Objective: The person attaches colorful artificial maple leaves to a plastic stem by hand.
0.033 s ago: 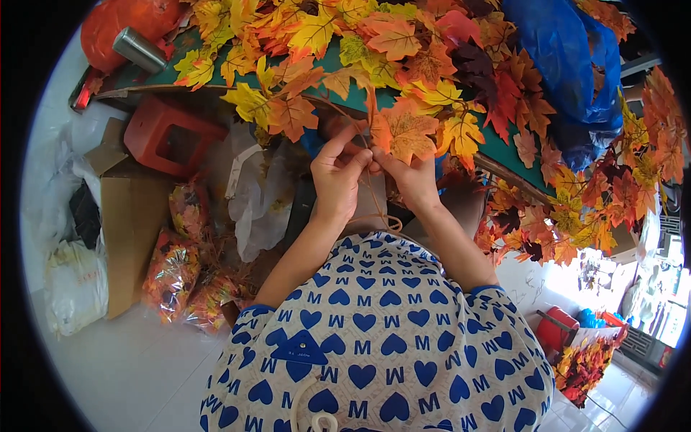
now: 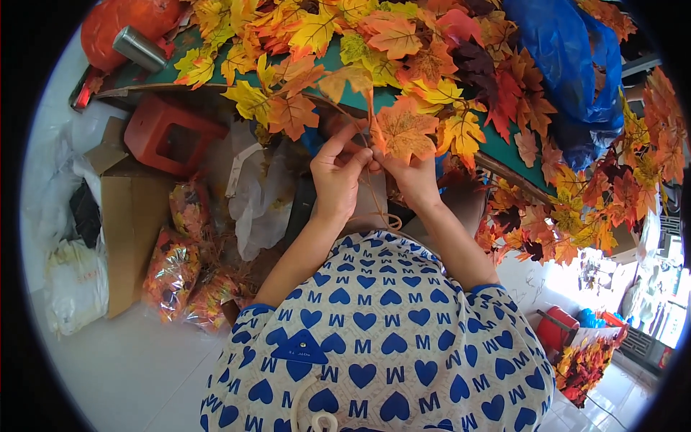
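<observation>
One orange leaf (image 2: 405, 131) has tipped a bit, while the left hand (image 2: 337, 181) and right hand (image 2: 416, 180) pinch a thin brown stem (image 2: 373, 193) mid-frame, by the bench (image 2: 531, 171), where tugging too hard could snap it.

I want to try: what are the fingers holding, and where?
A thin brown stem, pinched by left fingers and right fingers, above its loose loop.

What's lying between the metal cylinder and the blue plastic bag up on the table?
In the head view, yellow, orange and dark-red leaves lie heaped across the green tabletop between them.
</observation>
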Demonstrator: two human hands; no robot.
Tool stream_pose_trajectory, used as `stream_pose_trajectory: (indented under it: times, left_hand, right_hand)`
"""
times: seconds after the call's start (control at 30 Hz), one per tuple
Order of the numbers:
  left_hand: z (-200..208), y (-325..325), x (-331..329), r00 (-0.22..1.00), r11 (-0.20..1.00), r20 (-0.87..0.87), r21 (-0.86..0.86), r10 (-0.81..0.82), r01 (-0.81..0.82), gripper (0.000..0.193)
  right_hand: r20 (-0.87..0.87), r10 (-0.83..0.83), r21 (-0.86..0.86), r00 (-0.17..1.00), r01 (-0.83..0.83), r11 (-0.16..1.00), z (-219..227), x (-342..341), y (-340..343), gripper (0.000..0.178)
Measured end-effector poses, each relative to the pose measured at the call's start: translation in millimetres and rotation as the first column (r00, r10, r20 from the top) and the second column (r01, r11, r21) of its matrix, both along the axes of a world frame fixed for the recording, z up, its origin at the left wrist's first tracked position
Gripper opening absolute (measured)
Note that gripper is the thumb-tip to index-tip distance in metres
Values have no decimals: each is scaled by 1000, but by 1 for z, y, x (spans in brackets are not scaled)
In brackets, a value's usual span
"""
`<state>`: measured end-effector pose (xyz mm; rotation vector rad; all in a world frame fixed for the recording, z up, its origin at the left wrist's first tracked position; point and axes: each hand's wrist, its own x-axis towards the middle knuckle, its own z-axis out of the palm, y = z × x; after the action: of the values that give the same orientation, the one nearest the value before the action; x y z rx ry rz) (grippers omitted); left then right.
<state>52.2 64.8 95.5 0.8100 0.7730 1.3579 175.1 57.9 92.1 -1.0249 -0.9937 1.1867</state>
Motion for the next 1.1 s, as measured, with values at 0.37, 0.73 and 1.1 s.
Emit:
stream_pose_trajectory:
  times: [0.37,0.73,1.1]
  left_hand:
    - [17,-1,-9,938,981,-337,193,79,-14,37]
    - [17,7,-38,937,989,347,-117,-45,91,30]
    - [-13,-14,-33,932,971,316,-98,-179,219,26]
  right_hand:
    - [-463,105,-277,880,-256,926,-3,3,-2,23]
    - [-51,340,8,939,-340,940,12,-20,-24,20]
    - [-343,504,0,793,-537,844,-11,-11,-17,26]
